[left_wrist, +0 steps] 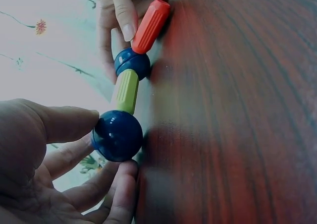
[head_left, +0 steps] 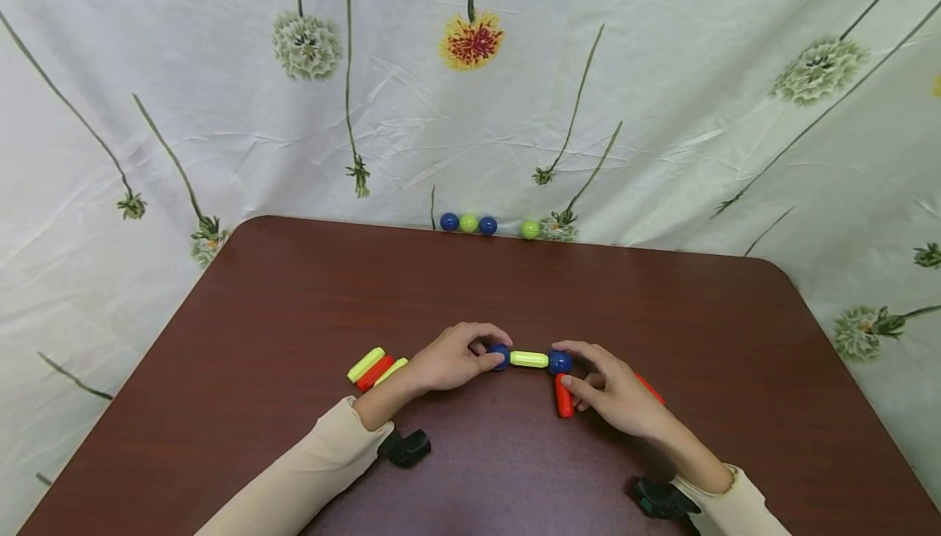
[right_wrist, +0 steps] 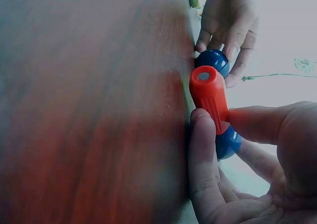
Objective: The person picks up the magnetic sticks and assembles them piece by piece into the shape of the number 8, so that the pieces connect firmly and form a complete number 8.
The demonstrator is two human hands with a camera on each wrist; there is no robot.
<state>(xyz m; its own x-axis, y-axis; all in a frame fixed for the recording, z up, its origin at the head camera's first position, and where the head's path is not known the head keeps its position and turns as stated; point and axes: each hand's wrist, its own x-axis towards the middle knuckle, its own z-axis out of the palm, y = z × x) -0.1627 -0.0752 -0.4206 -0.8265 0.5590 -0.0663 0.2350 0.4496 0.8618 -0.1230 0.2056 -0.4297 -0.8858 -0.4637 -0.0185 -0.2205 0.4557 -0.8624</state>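
Observation:
In the head view a blue ball (head_left: 501, 356), a yellow-green rod (head_left: 528, 359) and a second blue ball (head_left: 559, 362) are joined in a row on the table. A red rod (head_left: 564, 396) extends from the second ball toward the person. My left hand (head_left: 450, 359) grips the first ball between thumb and fingers, as the left wrist view shows on that ball (left_wrist: 118, 136). With thumb and fingers my right hand (head_left: 621, 395) pinches the red rod (right_wrist: 209, 97) where it meets the ball; its index finger reaches over the ball. The rod's free end shows a round metallic disc.
Left of the left hand lie a yellow-green rod (head_left: 365, 364), a red rod (head_left: 376, 372) and another yellow-green rod (head_left: 392, 371). One more red rod (head_left: 650, 389) is partly hidden behind the right hand. Blue and yellow-green balls (head_left: 468, 223) line the far edge of the brown table (head_left: 294, 291).

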